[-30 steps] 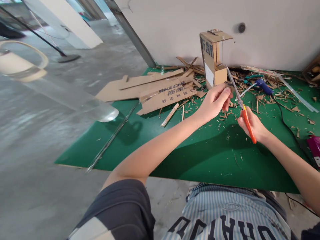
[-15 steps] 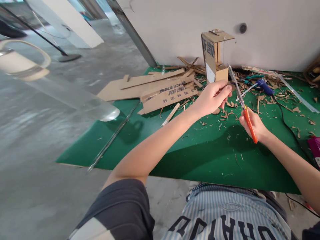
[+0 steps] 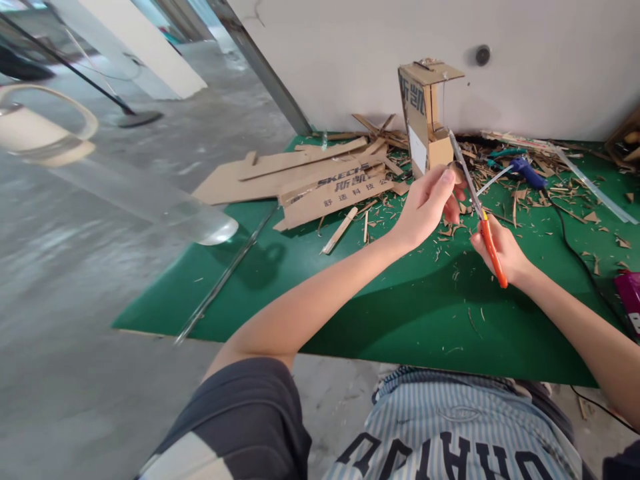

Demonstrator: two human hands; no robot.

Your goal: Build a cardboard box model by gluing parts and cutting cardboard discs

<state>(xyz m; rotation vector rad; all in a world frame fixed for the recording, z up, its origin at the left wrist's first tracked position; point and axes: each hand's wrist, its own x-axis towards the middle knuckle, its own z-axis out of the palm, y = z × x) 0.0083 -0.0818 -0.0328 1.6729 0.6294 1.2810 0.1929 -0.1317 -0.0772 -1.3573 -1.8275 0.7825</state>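
My left hand (image 3: 431,200) pinches a small dark-brown piece of cardboard (image 3: 456,172) between thumb and fingers. Most of that piece is hidden by the fingers and the blade. My right hand (image 3: 501,252) is wrapped round the orange handle of a pair of scissors (image 3: 493,253), whose long metal blades point up and away beside the piece. Whether the blades are fully closed on it I cannot tell. Just behind my hands stands an upright cardboard structure (image 3: 417,127) with a flat top overhanging to the right.
Cardboard sheets (image 3: 335,193) and strips lie left of the structure. Cardboard scraps (image 3: 520,200) litter the right side of the green table (image 3: 400,320). A blue glue gun (image 3: 529,173) with a black cable lies there, and a purple power strip (image 3: 629,300) sits at the right edge.
My left hand has turned slightly, and the small piece now sits at a different angle against the blades. The scissors have shifted a little left. Both hands keep their hold.
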